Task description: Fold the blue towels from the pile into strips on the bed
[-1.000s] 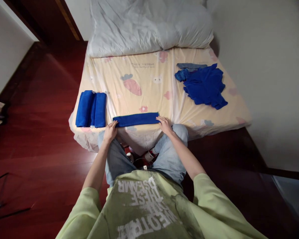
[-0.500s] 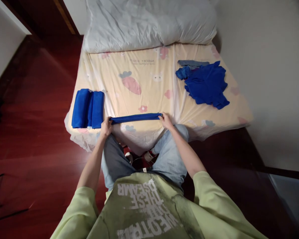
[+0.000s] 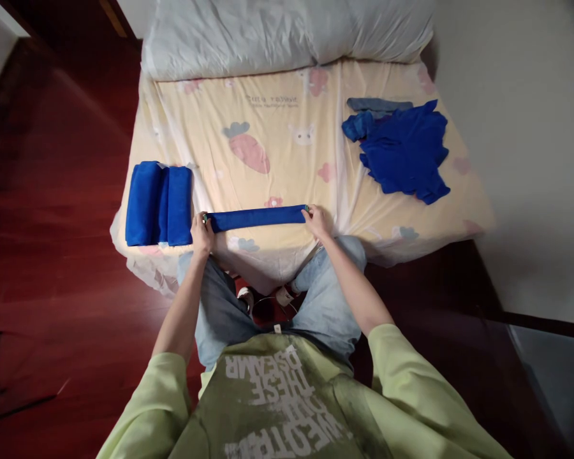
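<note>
A blue cloth (image 3: 258,218), folded into a long narrow strip, stretches between my hands close to the bed's front edge. My left hand (image 3: 202,234) is closed on its left end, and my right hand (image 3: 316,223) pinches the right end. Small green bits show at both ends by my fingers. Just left of my left hand lie folded blue cloths (image 3: 159,205), set side by side. Over on the right is a crumpled heap of blue cloth (image 3: 404,153).
A bed with a yellow printed sheet (image 3: 287,153) fills the middle. Across its far side lies a rolled grey-white quilt (image 3: 277,38). Beside the blue heap is a flat grey-blue cloth strip (image 3: 377,104). A wall (image 3: 521,127) stands at the right. My knees touch the front edge.
The strip between my hands now shows a broader face than before, still held at both ends. My view has shifted slightly, so the bed appears higher and a little larger.
</note>
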The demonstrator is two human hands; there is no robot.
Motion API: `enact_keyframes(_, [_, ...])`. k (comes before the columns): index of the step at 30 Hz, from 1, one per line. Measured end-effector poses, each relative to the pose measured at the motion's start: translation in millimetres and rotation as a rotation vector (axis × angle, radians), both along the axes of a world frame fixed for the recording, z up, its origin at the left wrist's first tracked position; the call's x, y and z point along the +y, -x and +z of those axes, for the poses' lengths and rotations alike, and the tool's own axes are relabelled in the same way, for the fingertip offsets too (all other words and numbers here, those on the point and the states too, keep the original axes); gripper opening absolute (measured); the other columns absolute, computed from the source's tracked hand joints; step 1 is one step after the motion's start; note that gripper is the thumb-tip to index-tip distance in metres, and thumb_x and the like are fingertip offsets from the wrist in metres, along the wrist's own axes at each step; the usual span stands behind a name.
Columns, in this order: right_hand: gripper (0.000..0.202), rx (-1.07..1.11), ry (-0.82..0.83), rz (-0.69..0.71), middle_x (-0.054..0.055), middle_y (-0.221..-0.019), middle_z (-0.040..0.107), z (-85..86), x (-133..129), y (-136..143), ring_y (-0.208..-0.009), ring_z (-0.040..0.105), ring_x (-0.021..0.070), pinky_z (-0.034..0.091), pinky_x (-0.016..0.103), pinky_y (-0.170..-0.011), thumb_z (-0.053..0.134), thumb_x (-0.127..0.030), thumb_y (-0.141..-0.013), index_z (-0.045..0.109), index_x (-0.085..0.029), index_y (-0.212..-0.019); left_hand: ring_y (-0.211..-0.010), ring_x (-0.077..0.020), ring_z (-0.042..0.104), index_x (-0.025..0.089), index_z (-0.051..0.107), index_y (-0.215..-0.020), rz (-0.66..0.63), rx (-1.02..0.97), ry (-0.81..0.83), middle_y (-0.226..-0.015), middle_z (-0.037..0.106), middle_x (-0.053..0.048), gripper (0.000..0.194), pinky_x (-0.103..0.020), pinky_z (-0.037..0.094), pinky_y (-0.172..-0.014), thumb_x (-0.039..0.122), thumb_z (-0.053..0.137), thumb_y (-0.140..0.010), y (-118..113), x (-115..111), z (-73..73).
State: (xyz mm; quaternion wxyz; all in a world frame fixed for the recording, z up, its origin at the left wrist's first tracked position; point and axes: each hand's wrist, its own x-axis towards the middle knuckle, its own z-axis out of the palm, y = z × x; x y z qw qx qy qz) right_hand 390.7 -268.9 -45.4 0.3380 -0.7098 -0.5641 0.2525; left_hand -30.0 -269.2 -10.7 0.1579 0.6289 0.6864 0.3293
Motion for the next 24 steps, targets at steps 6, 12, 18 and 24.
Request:
enact_keyframes(6, [0.027,-0.058,0.063,-0.059,0.010,-0.087,0.076,10.9,3,7,-0.080,0.072,0.0243,0.056,0.034,-0.079,0.062,-0.043,-0.094,0.071,-0.018,-0.102,-0.121,-0.0310,0.060,0.015,0.061,-0.127,0.002,0.076,-0.023,-0.132,0.059,-0.020,0.032,-0.045,0.047,-0.108,0.026,0.043,-0.103,-9,-4,3.1])
enact_keyframes(12, [0.029,-0.280,-0.170,0.035,0.016,-0.114,0.071,17.4,-15,12,-0.108,0.066,0.0271,0.052,0.041,-0.099,0.052,-0.027,-0.100,0.068,-0.017,-0.121,-0.127,-0.0311,0.054,0.018,0.068,-0.117,-0.151,0.225,-0.083,-0.135,0.063,-0.015,0.034,-0.049,0.042,-0.109,0.018,0.038,-0.102,-7,-6,0.4])
enact_keyframes(18, [0.039,-0.560,-0.214,0.456,0.017,-0.117,0.070,24.9,-23,10,-0.116,0.061,0.0302,0.045,0.046,-0.101,0.044,-0.009,-0.096,0.073,-0.016,-0.121,-0.126,-0.0313,0.060,0.013,0.067,-0.129,-0.416,0.381,-0.108,-0.131,0.068,-0.018,0.037,-0.047,0.044,-0.106,0.028,0.046,-0.103,6,-8,7.0])
enact_keyframes(24, [0.040,-0.733,-0.198,0.589,0.020,-0.123,0.068,41.8,-23,6,-0.119,0.059,0.0335,0.043,0.045,-0.100,0.054,-0.031,-0.100,0.067,-0.008,-0.130,-0.130,-0.0336,0.059,0.011,0.063,-0.135,-0.610,0.580,-0.066,-0.137,0.066,-0.021,0.039,-0.046,0.046,-0.102,0.032,0.053,-0.104,22,-1,19.3])
